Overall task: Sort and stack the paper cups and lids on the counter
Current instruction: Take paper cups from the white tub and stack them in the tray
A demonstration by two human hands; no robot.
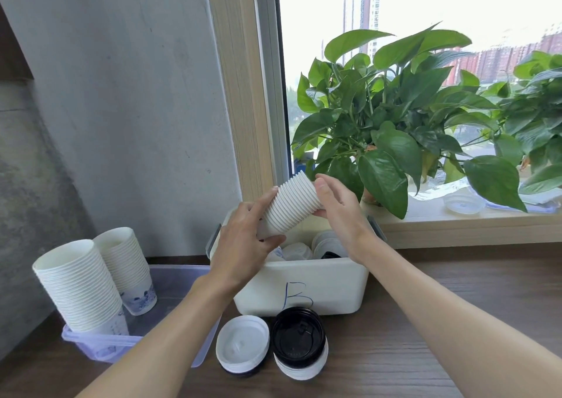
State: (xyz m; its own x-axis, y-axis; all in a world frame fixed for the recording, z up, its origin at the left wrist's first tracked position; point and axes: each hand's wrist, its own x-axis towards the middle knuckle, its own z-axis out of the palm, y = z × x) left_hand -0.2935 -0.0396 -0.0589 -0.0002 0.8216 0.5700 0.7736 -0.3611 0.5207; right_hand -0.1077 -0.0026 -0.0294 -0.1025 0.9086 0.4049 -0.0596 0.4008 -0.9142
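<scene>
White cup stack [289, 207], tilted above bin [304, 282]: left hand [243, 242] grips base, right hand [337, 212] clasps rim end; best kept aligned, squeezed gently

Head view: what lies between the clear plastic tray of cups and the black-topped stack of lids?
A white-topped stack of round plastic lids, standing on the dark wooden counter, in the head view.

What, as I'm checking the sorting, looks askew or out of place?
Both lid stacks in front of the white bin mix colours: the black-topped stack sits on white lids, the white-topped stack on black. The tall cup stack leans left.
</scene>
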